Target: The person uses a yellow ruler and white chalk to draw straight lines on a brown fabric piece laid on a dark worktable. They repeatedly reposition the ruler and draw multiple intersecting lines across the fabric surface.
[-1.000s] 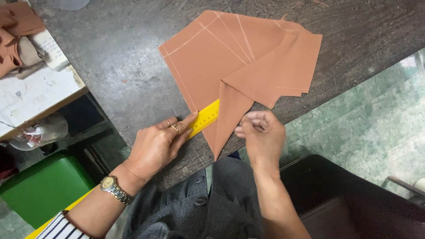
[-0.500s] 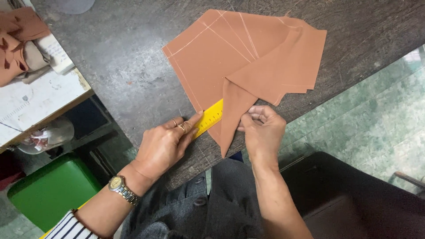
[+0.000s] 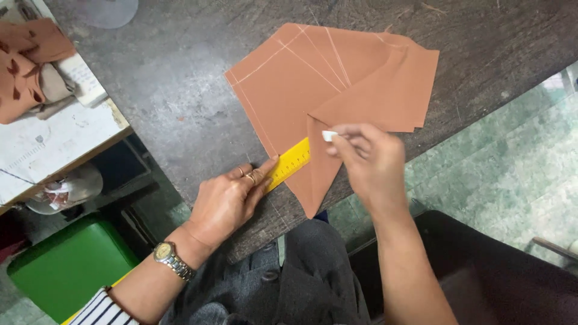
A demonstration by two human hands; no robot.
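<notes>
On the dark table [image 3: 180, 108] lies a folded piece of brown cloth [image 3: 313, 90] marked with chalk lines, one pointed flap aimed toward the person. A yellow ruler [image 3: 290, 165] crosses its near edge, long axis running from lower left to upper right. The left hand [image 3: 232, 201] presses flat on the ruler's lower end, fingers spread. The right hand [image 3: 370, 162], just right of the ruler, pinches a small white chalk [image 3: 329, 136] over the flap.

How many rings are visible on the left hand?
2, side by side on fingers of the left hand: one ring and a second ring, near the yellow ruler. Others may be hidden.
</notes>
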